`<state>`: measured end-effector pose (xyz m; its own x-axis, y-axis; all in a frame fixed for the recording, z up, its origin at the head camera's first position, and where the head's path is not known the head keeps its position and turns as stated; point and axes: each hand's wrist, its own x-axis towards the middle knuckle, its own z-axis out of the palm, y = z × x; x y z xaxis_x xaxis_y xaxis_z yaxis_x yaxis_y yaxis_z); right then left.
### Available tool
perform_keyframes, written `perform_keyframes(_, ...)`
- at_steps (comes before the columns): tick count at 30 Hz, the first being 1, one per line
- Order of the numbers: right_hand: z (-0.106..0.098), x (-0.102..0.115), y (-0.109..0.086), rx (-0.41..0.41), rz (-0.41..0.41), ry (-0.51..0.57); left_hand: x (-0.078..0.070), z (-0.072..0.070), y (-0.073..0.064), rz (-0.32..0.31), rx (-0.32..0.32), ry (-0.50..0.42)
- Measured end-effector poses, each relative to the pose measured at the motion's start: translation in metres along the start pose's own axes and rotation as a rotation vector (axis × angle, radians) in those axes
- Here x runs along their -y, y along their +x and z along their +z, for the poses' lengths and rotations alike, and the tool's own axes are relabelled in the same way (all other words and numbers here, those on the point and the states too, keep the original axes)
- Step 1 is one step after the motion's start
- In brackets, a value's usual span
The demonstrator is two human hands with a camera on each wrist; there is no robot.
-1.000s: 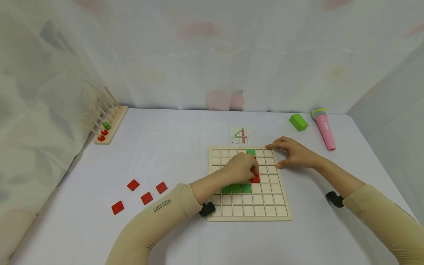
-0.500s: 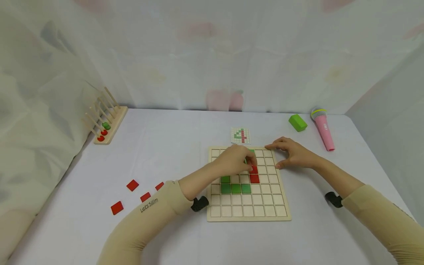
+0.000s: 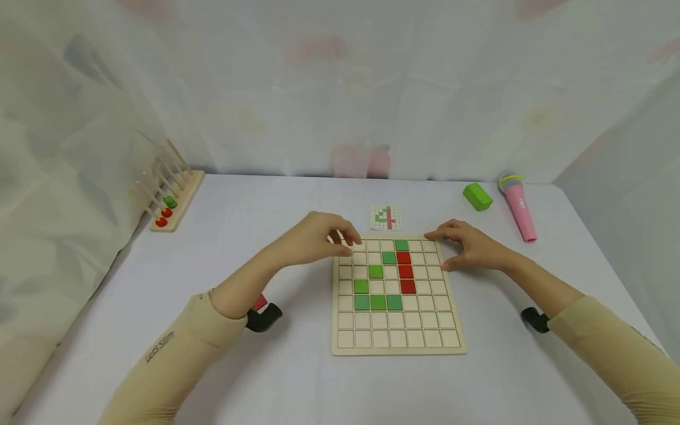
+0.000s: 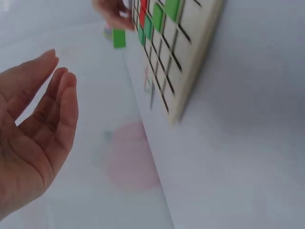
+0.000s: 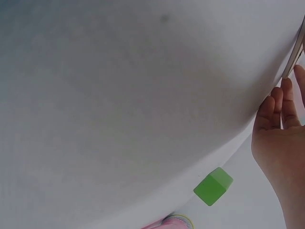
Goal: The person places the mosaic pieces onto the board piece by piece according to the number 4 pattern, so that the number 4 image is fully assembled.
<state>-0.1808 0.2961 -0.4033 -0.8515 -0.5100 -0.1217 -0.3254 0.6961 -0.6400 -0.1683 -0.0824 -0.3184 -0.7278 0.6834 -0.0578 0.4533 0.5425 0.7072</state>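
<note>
My left hand [image 3: 316, 239] hovers over the upper-left corner of the wooden grid board [image 3: 398, 348]. Its thumb and fingers are loosely bent with nothing between them, as the left wrist view also shows. On the board, several green tiles [image 3: 378, 302] form a diagonal and a row, beside a column of red tiles [image 3: 405, 271]. The right hand [image 3: 473, 245] rests at the upper-right corner, fingertips and thumb touching the board's edge. A loose red tile [image 3: 260, 302] peeks out by the left wrist; the sleeve hides the other loose ones.
A small pattern card [image 3: 385, 217] lies just behind the board. Farther right are a green block [image 3: 477, 196] and a pink toy microphone [image 3: 520, 209]. At the back left stands a wooden peg rack [image 3: 180, 198] with red and green beads.
The left hand has left the red column, moving left to the board's corner and uncovering three red tiles and the green diagonal. Its forearm now covers most loose red tiles. The right hand stays put.
</note>
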Motion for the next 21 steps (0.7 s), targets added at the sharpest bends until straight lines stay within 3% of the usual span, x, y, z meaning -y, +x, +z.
perform_keyframes(5, -0.001, 0.0, 0.001, 0.0, -0.001, -0.007, 0.024, -0.025, -0.035, -0.082, 0.003, 0.003)
perform_keyframes(12, 0.0, 0.0, 0.002, 0.001, 0.0, 0.006, 0.071, -0.052, -0.087, -0.191, 0.044, 0.017)
perform_keyframes(21, 0.001, -0.002, 0.001, 0.002, 0.003, 0.004, 0.112, -0.074, -0.153, -0.326, 0.189, -0.07)
